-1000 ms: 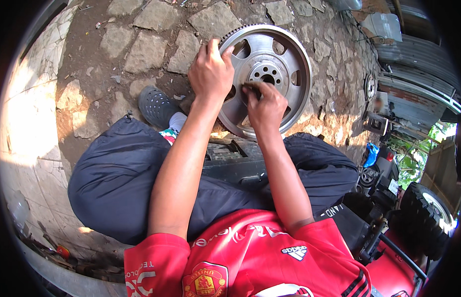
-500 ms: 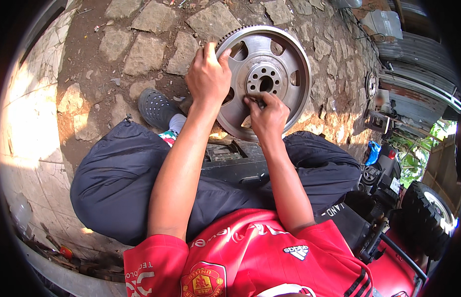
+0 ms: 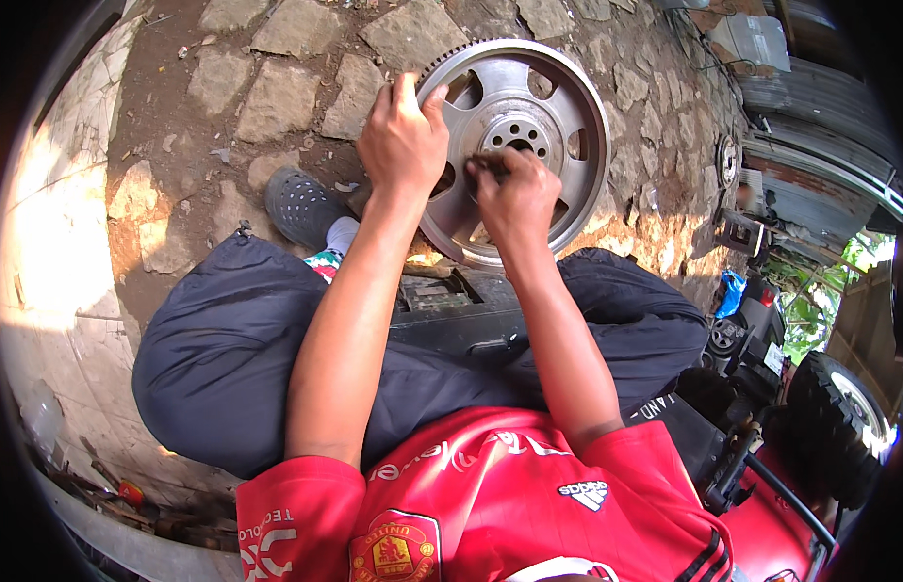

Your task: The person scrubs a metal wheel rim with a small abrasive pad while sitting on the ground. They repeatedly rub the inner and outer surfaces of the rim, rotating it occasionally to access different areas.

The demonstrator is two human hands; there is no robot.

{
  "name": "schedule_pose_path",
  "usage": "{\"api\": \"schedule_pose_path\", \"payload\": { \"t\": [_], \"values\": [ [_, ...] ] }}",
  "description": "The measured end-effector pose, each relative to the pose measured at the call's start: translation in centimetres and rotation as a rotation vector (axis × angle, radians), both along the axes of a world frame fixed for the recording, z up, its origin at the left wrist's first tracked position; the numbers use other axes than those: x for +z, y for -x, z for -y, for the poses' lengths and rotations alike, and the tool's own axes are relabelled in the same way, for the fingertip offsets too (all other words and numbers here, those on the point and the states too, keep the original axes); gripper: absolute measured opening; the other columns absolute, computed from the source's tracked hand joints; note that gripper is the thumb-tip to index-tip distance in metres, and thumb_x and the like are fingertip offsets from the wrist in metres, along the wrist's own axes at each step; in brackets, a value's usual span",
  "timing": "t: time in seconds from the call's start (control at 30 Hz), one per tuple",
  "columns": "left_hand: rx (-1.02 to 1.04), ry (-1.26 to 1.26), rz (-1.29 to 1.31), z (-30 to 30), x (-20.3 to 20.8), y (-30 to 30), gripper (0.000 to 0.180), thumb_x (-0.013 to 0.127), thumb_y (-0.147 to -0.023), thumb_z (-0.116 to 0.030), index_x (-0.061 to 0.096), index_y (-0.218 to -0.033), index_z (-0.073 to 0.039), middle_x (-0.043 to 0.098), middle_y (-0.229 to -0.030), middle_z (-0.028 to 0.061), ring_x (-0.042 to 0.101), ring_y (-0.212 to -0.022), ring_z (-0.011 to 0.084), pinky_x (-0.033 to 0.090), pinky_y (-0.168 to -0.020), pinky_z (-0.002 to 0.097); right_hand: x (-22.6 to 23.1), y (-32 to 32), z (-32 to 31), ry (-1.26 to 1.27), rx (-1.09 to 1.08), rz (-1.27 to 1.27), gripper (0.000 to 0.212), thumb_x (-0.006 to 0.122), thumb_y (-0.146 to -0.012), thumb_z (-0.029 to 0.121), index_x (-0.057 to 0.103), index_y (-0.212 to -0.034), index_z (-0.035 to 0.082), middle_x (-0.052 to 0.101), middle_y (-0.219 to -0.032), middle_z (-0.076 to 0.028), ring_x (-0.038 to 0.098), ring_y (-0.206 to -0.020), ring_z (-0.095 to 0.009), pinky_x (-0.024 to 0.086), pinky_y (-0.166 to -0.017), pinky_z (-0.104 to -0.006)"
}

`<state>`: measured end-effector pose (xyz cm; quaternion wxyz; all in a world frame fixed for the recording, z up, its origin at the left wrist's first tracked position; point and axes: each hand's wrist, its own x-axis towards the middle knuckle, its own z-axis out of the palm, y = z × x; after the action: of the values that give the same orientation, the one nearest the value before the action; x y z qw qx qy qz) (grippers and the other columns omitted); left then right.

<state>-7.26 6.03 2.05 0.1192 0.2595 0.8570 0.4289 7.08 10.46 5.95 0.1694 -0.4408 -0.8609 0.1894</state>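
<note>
A grey metal flywheel (image 3: 505, 85) with a toothed outer edge stands before me. Its face shows large oval openings and a ring of bolt holes round the centre bore. My left hand (image 3: 403, 145) is closed over its upper left rim, thumb on the face and fingers on the toothed edge. At the hub, my right hand (image 3: 519, 199) pinches a small dark piece (image 3: 486, 162) against the metal. The kind of that piece cannot be made out, since the fingers cover most of it.
Between my dark-trousered legs lies a black case (image 3: 451, 325). A grey clog (image 3: 304, 209) rests on the rough stone ground (image 3: 281, 102). At the right are a red vehicle with a black tyre (image 3: 839, 417), a blue plastic bag (image 3: 731, 294) and corrugated metal sheets (image 3: 810, 126).
My right hand has shifted slightly up and left across the hub, with the dark piece in its fingers. The left hand keeps its hold; flywheel and hand sit slightly higher in view.
</note>
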Motion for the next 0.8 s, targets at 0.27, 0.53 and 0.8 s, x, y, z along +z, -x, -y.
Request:
{"api": "schedule_pose_path", "payload": {
  "t": [0.27, 0.53, 0.8],
  "values": [
    [0.001, 0.018, 0.03, -0.1, 0.3, -0.1, 0.045, 0.068, -0.104, -0.044, 0.068, -0.13, -0.007, 0.075, -0.122, 0.0194, 0.073, -0.11, 0.043, 0.059, -0.089, 0.0531, 0.4, -1.4, 1.5, 0.073, -0.104, 0.092, 0.014, 0.088, -0.082, 0.015, 0.084, -0.093, 0.006, 0.075, -0.082, -0.016, 0.075, -0.077, -0.033, 0.058, -0.075, -0.0429],
    [0.008, 0.006, 0.034, -0.1, 0.0, 0.0, 0.044, 0.067, -0.104, -0.044, 0.069, -0.13, -0.007, 0.075, -0.124, 0.019, 0.073, -0.11, 0.0429, 0.059, -0.09, 0.0523, 0.2, -1.5, 1.8, 0.142, -0.148, 0.052, 0.011, 0.086, -0.08, 0.013, 0.083, -0.088, 0.006, 0.074, -0.083, -0.019, 0.073, -0.077, -0.039, 0.058, -0.077, -0.0476],
    [0.004, -0.01, 0.034, 0.3, 0.2, -0.1, 0.045, 0.069, -0.104, -0.043, 0.069, -0.13, -0.006, 0.075, -0.122, 0.0197, 0.073, -0.111, 0.0426, 0.059, -0.09, 0.0518, -0.1, -0.2, 0.9, 0.006, -0.086, 0.075, 0.015, 0.088, -0.084, 0.016, 0.084, -0.094, 0.006, 0.078, -0.086, -0.018, 0.076, -0.077, -0.034, 0.059, -0.076, -0.0425]
  ]
}}
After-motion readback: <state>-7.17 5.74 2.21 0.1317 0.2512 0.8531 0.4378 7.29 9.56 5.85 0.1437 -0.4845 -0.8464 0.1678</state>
